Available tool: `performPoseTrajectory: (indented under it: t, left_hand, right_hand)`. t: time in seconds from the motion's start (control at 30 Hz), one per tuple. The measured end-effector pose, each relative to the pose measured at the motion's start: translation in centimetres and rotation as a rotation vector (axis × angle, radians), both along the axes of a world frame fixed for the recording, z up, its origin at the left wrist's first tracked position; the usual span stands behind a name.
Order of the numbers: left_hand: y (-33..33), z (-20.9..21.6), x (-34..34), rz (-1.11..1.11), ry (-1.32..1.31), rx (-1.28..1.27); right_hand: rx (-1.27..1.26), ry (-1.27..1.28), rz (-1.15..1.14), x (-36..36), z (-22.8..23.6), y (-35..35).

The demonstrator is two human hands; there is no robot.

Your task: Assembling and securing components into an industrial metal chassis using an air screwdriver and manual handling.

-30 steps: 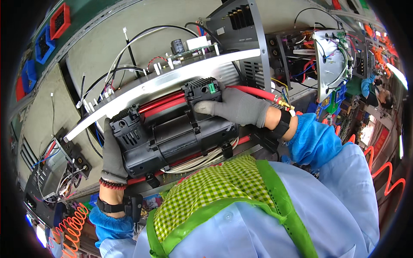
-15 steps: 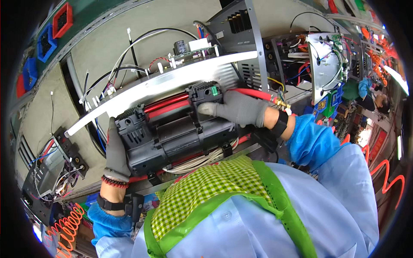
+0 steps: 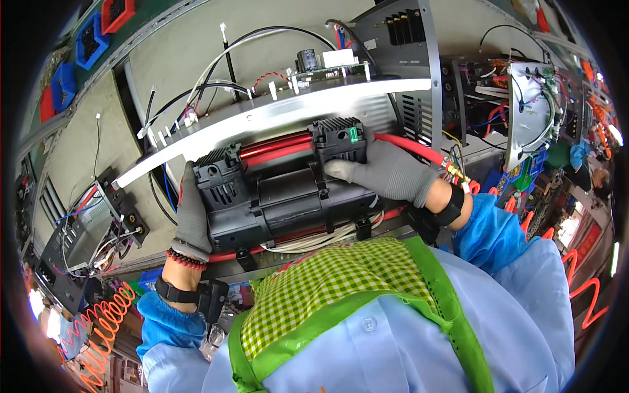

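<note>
Two gloved hands: grasping one unit between them; left hand (image 3: 193,219) braced along its left end, right hand (image 3: 396,173) clasped on its right head, thumb across the front, other fingers mostly hidden.
Twin-head air compressor (image 3: 285,209): centre of the frame, black, tilted, its right end higher.
Obstruction, upper side: silver panel edge (image 3: 295,107) running close past both heads; circuit board (image 3: 337,70) beyond it.
Obstruction, lower side: white cable bundle (image 3: 321,240), partly covered by the compressor body.
Red hose (image 3: 413,149): beside the right hand, ending at a brass fitting (image 3: 453,168).
Upper left: blue bin (image 3: 92,40), red bin (image 3: 118,14).
Upper right: upright metal plate (image 3: 529,118).
Lower left: orange coiled hose (image 3: 108,321).
</note>
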State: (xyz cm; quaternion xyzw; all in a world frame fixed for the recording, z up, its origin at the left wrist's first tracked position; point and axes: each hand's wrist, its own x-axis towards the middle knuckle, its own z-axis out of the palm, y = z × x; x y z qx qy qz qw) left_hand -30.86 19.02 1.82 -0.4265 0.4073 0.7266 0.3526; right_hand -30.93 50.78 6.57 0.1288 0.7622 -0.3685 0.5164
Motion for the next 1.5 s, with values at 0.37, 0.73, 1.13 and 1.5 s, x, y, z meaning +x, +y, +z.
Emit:
performPoseTrajectory:
  t: [0.37,0.73,1.13,1.5]
  left_hand:
    - [-1.9,-1.5,1.6,0.021,-0.009,-0.079]
    - [-2.0,-0.9,2.1,-0.018,0.104,-0.041]
    - [-2.0,-0.5,1.9,-0.130,0.079,-0.007]
    - [-3.0,0.2,2.8,-0.169,0.164,0.029]
  right_hand:
    - [0.060,-0.001,0.073,-0.2,0.7,-0.7]
    - [0.299,0.192,0.365,1.5,4.9,-1.6]
    - [0.226,1.118,0.457,0.1,-1.0,-12.2]
    - [0.385,0.713,0.627,-0.5,0.1,-13.5]
